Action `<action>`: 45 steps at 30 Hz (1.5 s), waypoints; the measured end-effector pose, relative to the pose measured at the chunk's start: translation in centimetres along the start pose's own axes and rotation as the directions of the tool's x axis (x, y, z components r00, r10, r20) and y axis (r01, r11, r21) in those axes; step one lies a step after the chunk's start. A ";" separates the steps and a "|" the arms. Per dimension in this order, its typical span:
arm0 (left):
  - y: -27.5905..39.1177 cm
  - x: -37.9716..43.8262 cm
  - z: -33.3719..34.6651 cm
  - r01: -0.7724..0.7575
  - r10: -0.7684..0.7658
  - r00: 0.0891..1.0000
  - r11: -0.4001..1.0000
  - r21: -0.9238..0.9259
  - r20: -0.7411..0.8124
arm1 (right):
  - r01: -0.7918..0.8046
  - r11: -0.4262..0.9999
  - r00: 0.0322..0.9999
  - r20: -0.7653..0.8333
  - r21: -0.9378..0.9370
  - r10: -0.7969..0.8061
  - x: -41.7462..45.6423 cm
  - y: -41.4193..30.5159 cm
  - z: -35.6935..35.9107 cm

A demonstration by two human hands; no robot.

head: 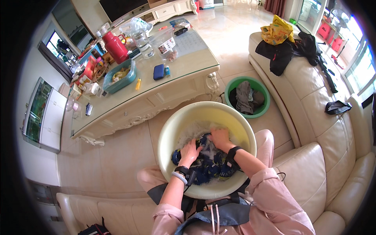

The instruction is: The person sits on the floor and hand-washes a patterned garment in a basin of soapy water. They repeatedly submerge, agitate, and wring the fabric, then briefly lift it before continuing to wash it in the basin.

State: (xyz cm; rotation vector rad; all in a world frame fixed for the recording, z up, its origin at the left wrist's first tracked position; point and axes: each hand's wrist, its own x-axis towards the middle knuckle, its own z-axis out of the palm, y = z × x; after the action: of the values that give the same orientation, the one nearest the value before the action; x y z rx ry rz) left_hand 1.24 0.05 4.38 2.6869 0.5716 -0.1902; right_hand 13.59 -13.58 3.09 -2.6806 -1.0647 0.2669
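Observation:
A large pale yellow plastic basin (pixel 167 132) sits between my knees, holding sudsy water. In it lies a wet dark blue garment (pixel 210 169) with yellow-green patches and printed lettering. My left hand (pixel 190 151) rests on the upper left of the cloth, thumb apart from the fingers. Against the garment's far edge, my right hand (pixel 220 138) is bent down into the white suds (pixel 195 127). Foam and cloth hide the fingertips, so the grip of either hand is unclear. Both wrists wear black straps, and a pale bangle (pixel 179 178) circles the left one.
Beyond the basin, a green tub (pixel 268 98) holds dark and grey clothes (pixel 246 95). A glass-topped table (pixel 188 69) on the left carries a red thermos jug (pixel 115 47), a glass jar (pixel 144 44) and a teal bin (pixel 122 83). Cream leather sofa (pixel 299 167) seats lie right and behind.

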 end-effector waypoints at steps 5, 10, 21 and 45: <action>-1.8 -0.6 1.4 0.079 -0.083 0.990 0.996 0.037 0.115 | 0.199 0.980 0.953 0.238 -0.017 -0.189 -0.7 -0.3 1.2; -2.7 -0.3 1.6 0.135 -0.127 0.991 0.965 -0.226 0.046 | 0.130 0.989 0.982 0.130 0.075 -0.139 -0.5 -0.5 1.6; -1.7 0.7 4.1 0.292 -0.188 0.915 -0.302 -0.907 0.357 | -0.007 0.754 0.999 -0.030 0.657 0.036 -1.9 -7.7 -2.2; -1.2 0.4 4.0 0.278 -0.321 0.867 -0.325 -0.904 0.382 | 0.139 0.707 0.987 -0.153 0.694 -0.044 -2.3 -7.6 -1.5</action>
State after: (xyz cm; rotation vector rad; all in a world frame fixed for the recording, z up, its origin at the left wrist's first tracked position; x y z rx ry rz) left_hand 0.91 -0.34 0.25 0.7543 0.8915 0.1734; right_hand 7.39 -10.09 6.91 -1.9145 -0.8246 0.3871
